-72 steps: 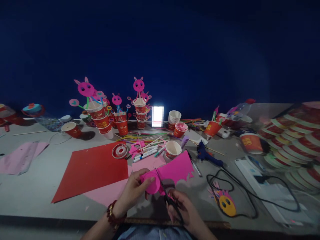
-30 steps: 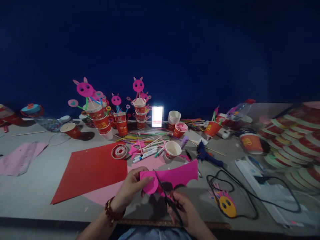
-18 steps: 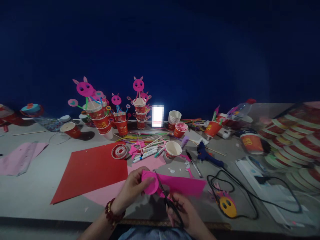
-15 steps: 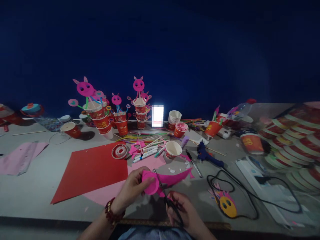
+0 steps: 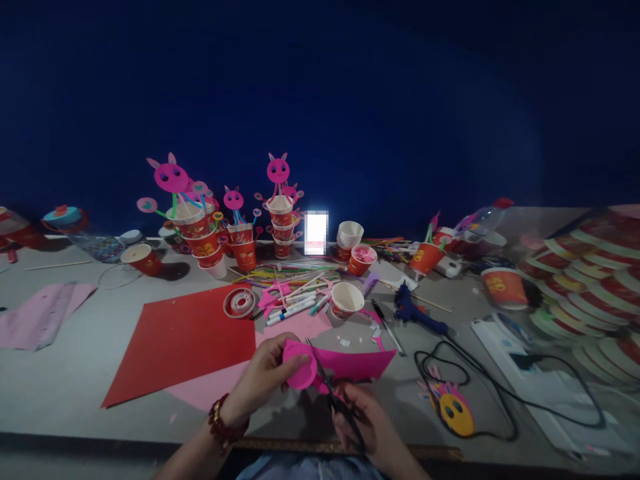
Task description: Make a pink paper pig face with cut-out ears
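Near the table's front edge, my left hand [image 5: 267,373] pinches a bright pink paper [image 5: 353,365], its thumb resting on a rounded part at the left. The rest of the sheet stretches to the right behind my right hand [image 5: 363,413]. That hand is closed on the handles of black scissors [image 5: 345,410], whose blades point up and left, at the paper beside the rounded part. A red sheet [image 5: 185,340] lies to the left, with light pink paper [image 5: 213,387] partly under it.
White markers [image 5: 293,309] and a paper cup [image 5: 347,300] stand or lie beyond my hands. To the right are a blue glue gun [image 5: 415,312] with a looping black cord and a yellow paper face [image 5: 456,412]. Decorated cup stacks [image 5: 200,243] stand at the back left.
The right part of the bright pink paper has swung outward and now shows broader and flatter. Both hands and the scissors have barely moved.
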Motion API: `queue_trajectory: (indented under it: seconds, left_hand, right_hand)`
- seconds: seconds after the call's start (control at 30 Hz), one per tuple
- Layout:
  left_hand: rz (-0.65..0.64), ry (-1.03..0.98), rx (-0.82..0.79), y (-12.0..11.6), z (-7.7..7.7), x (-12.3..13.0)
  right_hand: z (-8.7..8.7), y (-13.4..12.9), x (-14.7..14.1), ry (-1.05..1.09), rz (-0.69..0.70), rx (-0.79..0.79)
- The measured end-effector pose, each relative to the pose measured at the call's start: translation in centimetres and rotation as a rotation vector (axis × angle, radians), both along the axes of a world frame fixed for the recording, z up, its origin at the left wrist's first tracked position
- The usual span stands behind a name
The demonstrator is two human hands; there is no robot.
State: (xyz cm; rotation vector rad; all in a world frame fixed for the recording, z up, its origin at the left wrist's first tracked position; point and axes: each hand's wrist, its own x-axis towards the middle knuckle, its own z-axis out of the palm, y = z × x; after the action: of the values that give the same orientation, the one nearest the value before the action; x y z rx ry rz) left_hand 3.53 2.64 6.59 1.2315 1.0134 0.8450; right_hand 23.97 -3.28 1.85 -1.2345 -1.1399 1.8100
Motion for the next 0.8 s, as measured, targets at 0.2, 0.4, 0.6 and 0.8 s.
queue_trajectory:
  seconds: [0.2,0.4,0.6,0.8]
  left_hand:
    - [-0.009,0.009,-0.001,0.1,0.0,-0.1]
    - [-0.019,0.003,-0.001,0.2,0.2,-0.2]
    - [-0.038,0.018,-0.007,0.5,0.3,-0.3]
    - [-0.031,0.01,-0.001,0.6,0.4,-0.4]
  right_hand:
    - [1.1,0.2,0.1,-0.031,0.012,0.004]
    - [0.3,0.2,0.1,-0.047,0.02,0.031]
    - [-1.4,-0.1,0.2,0.002,-0.019,0.03]
    - [-1.9,-0.1,0.2,0.01,-0.03,0.034]
